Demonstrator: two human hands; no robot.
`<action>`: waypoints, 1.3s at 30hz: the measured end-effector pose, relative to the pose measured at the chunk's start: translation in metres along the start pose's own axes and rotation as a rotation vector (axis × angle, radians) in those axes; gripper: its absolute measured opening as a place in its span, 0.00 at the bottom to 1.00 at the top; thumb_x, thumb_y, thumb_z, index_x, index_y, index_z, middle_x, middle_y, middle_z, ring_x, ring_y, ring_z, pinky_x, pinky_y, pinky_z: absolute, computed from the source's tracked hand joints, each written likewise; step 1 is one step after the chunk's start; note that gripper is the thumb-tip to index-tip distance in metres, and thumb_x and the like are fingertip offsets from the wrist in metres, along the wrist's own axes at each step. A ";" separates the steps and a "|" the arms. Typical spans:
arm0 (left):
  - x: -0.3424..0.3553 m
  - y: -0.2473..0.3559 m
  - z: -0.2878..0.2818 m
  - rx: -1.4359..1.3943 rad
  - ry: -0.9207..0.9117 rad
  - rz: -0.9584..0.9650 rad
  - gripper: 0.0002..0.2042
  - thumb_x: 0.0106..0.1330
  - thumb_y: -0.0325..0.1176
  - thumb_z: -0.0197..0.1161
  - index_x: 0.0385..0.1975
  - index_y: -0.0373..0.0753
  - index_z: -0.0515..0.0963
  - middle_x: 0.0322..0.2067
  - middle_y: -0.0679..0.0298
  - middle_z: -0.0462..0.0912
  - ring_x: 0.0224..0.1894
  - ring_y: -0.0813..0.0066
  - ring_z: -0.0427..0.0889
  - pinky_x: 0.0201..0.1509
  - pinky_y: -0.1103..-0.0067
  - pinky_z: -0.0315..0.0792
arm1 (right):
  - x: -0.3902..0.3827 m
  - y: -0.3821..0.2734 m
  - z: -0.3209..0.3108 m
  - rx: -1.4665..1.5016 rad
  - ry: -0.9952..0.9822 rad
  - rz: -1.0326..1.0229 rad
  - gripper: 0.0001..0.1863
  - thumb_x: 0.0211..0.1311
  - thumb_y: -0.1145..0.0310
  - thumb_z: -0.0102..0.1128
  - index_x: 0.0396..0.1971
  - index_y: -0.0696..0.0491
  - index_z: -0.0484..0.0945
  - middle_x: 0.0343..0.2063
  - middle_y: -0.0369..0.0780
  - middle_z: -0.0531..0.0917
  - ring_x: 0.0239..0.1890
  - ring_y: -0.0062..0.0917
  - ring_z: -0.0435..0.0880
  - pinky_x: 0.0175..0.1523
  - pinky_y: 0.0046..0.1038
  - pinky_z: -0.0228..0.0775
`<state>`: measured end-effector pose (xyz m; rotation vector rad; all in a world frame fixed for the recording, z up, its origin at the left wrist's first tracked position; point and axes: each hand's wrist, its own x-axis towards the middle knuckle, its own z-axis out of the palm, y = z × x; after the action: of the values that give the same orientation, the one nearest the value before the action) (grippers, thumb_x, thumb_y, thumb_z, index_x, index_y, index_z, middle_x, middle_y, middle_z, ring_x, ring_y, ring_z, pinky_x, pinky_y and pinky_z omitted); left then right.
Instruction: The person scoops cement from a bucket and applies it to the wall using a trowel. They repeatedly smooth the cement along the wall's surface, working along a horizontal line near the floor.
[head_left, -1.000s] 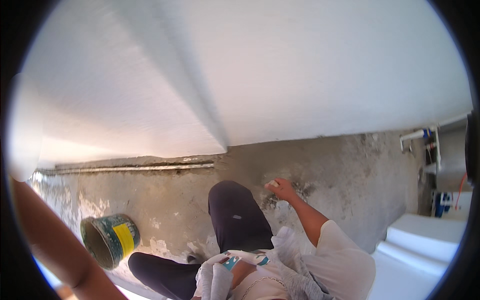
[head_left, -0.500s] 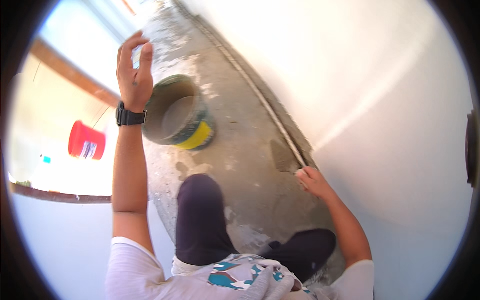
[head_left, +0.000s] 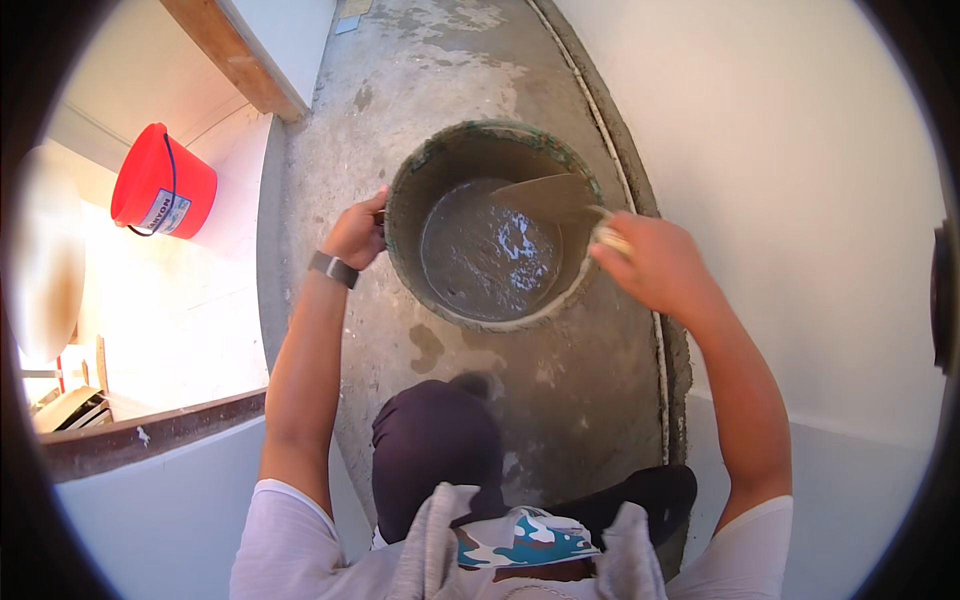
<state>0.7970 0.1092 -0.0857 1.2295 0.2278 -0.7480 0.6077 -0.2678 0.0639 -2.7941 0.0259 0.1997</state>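
A dark green bucket with grey, mortar-coated walls stands on the floor in front of me and holds wet grey mix. My left hand grips the bucket's left side, with a dark watch on the wrist. My right hand is closed round the pale handle of a trowel, whose grey blade is tilted inside the right part of the bucket, above the mix.
A thin pipe runs in a groove along the right wall's base. A red bucket stands left, beyond an opening with a wooden beam. Small tiles lie far along the concrete floor; my knees are below.
The view has turned along the passage to face the green bucket. My left hand has come down from the air onto the bucket, and my right hand has brought the trowel inside it.
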 end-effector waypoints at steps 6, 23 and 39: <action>0.009 0.014 0.018 0.021 -0.142 -0.017 0.23 0.83 0.47 0.41 0.52 0.34 0.78 0.46 0.62 0.85 0.45 0.74 0.83 0.54 0.75 0.78 | 0.089 -0.051 0.074 -0.568 -0.060 -0.106 0.10 0.62 0.64 0.62 0.40 0.53 0.83 0.38 0.40 0.85 0.44 0.34 0.85 0.46 0.35 0.72; 0.039 0.064 0.155 0.273 -0.402 -0.075 0.33 0.79 0.64 0.34 0.44 0.38 0.76 0.34 0.69 0.82 0.35 0.81 0.78 0.43 0.82 0.73 | 0.117 -0.009 0.092 -0.100 -0.346 0.053 0.13 0.51 0.60 0.66 0.31 0.53 0.88 0.34 0.45 0.89 0.40 0.39 0.89 0.44 0.40 0.82; -0.004 0.044 0.177 0.455 -0.304 -0.087 0.43 0.73 0.73 0.36 0.59 0.31 0.71 0.51 0.60 0.82 0.51 0.71 0.81 0.60 0.72 0.74 | 0.041 0.028 0.074 0.529 -0.541 0.191 0.21 0.62 0.55 0.63 0.26 0.60 0.86 0.22 0.41 0.85 0.20 0.28 0.83 0.29 0.33 0.77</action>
<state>0.7809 -0.0443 0.0119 1.5167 -0.1499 -1.0897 0.6374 -0.2690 -0.0197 -2.1348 0.1853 0.8513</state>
